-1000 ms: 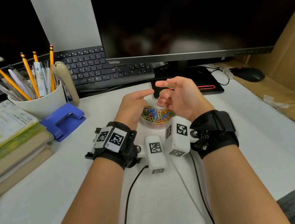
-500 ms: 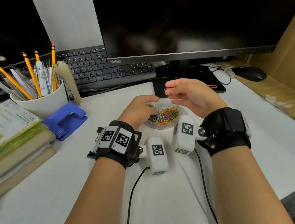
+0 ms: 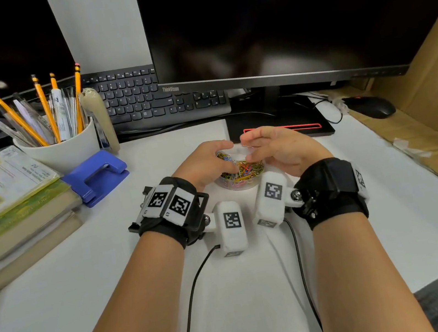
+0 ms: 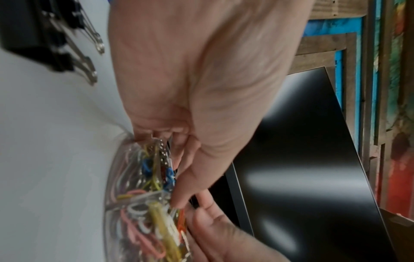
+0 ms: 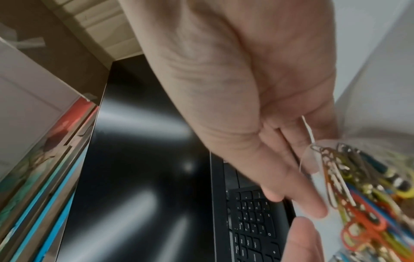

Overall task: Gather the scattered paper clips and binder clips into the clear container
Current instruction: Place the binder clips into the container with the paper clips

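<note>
A clear round container [image 3: 234, 187] full of coloured paper clips [image 3: 245, 171] stands on the white desk between my hands. My left hand [image 3: 232, 156] curls round its left side, forefinger over the far rim and thumb along the near rim [image 4: 139, 196]. My right hand [image 3: 246, 148] lies against the right side with fingers nearly straight, tips touching the rim [image 5: 310, 160]. In the left wrist view, black binder clips [image 4: 67, 44] lie on the desk behind my left hand; the head view does not show them.
A white cup of pencils [image 3: 65, 154], a blue hole punch [image 3: 95, 177] and stacked books [image 3: 19, 225] stand at the left. Behind are a keyboard [image 3: 149, 102], a monitor [image 3: 275, 26] and its black base [image 3: 276, 118]. A mouse [image 3: 370, 107] and cardboard [image 3: 434, 106] border the right.
My right hand held a clip over the container a second ago; now it holds none. Both hands have come down and closed in on the container's two sides.
</note>
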